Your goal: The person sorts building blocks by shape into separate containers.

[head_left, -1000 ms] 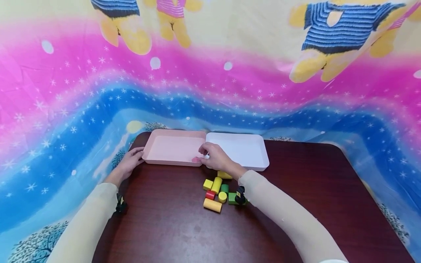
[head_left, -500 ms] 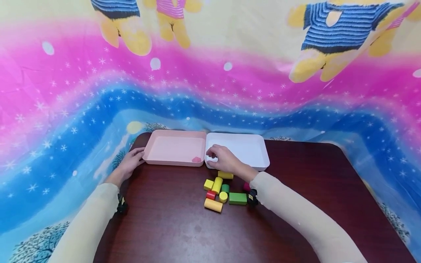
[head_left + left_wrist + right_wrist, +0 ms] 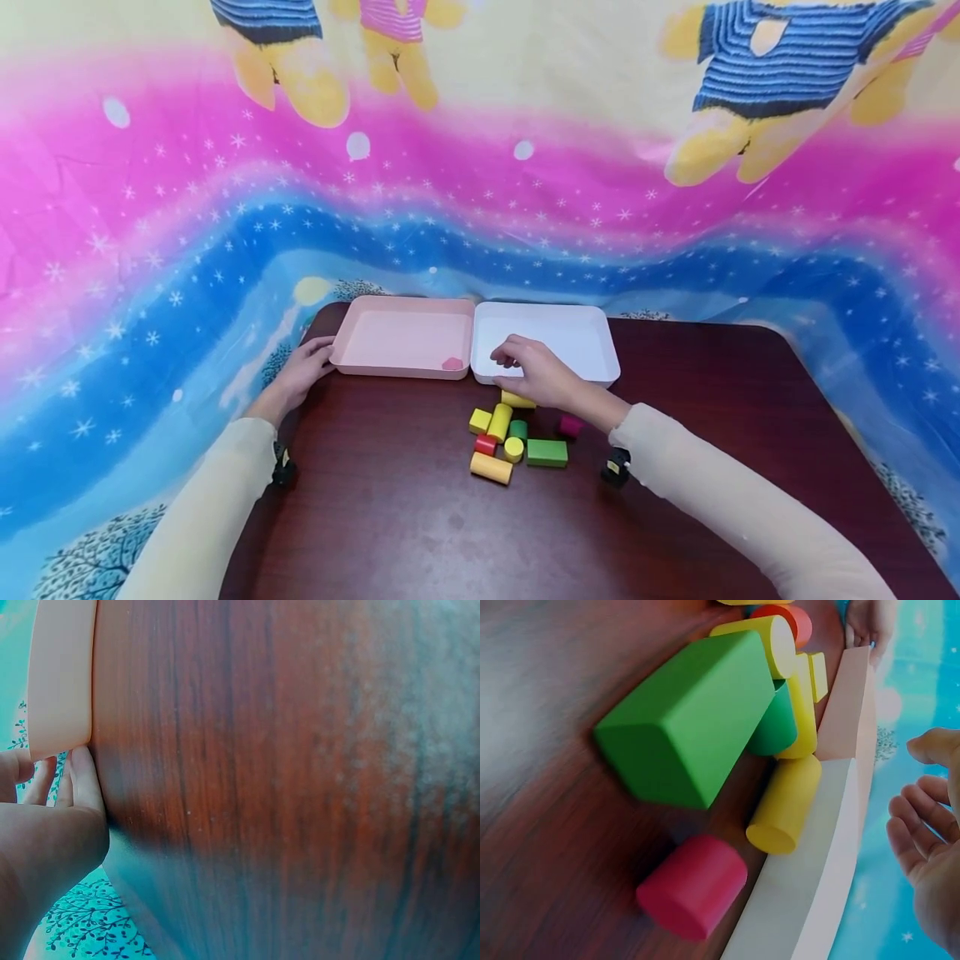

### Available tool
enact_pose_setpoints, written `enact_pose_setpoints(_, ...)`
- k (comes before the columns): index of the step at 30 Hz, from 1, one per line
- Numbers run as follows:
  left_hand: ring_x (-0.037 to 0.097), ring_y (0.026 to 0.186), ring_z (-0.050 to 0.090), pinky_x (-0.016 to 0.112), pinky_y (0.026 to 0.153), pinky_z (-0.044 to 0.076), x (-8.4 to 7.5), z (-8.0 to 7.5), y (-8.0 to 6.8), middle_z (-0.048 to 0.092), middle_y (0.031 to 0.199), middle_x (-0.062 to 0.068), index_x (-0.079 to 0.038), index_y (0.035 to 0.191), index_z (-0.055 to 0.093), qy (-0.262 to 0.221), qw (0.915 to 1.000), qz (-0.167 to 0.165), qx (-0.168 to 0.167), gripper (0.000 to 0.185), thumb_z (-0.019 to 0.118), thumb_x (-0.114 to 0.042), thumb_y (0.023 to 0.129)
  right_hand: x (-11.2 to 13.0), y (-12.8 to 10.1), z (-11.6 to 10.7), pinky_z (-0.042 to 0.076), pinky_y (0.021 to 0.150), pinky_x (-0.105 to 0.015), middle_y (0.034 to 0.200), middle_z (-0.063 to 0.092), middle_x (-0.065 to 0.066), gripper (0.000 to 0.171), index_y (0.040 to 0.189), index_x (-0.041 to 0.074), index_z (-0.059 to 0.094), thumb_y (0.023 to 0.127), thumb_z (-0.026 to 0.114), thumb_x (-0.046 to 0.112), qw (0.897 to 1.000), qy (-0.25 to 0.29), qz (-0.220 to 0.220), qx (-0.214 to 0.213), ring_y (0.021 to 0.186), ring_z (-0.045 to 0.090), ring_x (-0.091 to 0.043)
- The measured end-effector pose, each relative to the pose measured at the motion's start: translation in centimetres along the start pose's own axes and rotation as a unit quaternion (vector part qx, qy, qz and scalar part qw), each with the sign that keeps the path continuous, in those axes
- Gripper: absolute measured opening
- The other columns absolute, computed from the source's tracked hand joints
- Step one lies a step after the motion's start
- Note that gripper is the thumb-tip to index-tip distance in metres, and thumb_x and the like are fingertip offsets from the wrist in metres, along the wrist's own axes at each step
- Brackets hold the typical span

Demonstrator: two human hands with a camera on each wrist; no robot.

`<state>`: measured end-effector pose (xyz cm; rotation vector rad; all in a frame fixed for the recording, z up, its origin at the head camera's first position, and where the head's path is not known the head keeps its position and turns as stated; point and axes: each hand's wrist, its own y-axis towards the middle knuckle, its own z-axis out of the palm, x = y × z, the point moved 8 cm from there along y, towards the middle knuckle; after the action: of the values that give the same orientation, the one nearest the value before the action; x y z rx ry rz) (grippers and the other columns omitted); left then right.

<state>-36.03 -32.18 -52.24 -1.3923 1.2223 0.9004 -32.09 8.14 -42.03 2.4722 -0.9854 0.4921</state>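
In the head view, my left hand (image 3: pixel 303 371) rests against the left end of the pink tray (image 3: pixel 401 337). The left wrist view shows its fingertips (image 3: pixel 84 761) touching the tray's corner. A small pink block (image 3: pixel 452 364) lies in that tray's near right corner. My right hand (image 3: pixel 543 373) hovers over the near side of the white tray (image 3: pixel 588 333), holding nothing, its fingers loosely bent. Below it on the table are a yellow cylinder (image 3: pixel 517 400), partly hidden by the hand, a magenta cylinder (image 3: pixel 694 889) and a green rectangular block (image 3: pixel 547 452).
Beside the green block several more blocks cluster: a yellow cube (image 3: pixel 480 421), a long yellow cylinder (image 3: pixel 499 423), a dark green cylinder (image 3: pixel 517 430), a red cylinder (image 3: pixel 486 445) and an orange-yellow cylinder (image 3: pixel 491 467). A printed curtain (image 3: pixel 450 233) hangs behind the table (image 3: pixel 420 533).
My right hand has let go of the small pink block in the pink tray's corner and moved right, over the white tray. The left hand stays at the pink tray's end.
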Motion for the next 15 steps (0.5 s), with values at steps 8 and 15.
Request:
enact_pose_setpoints(8,0.040,0.153,0.035,0.052,0.125,0.035,0.2,0.1,0.1,0.030,0.168,0.025,-0.003,0.167,0.029,0.005,1.0000,0.000,-0.003,0.055,0.038,-0.027,0.117,-0.6,-2.6,-1.6,0.062,0.089,-0.042,0.107,0.068,-0.005,0.029,0.118,0.006,0.073,0.091,0.084,0.012,1.000,0.009,-0.002,-0.014,0.099,0.069,-0.029)
enact_pose_setpoints(15,0.040,0.154,0.035,0.052,0.125,0.035,0.2,0.1,0.2,0.030,0.168,0.025,-0.005,0.168,0.026,0.004,1.0000,0.000,-0.003,0.056,0.037,-0.027,0.118,-1.1,-3.9,-1.6,0.063,0.089,-0.046,0.112,0.069,-0.014,0.032,0.122,0.001,0.072,0.094,0.082,0.013,1.000,0.006,0.000,0.002,0.100,0.069,-0.026)
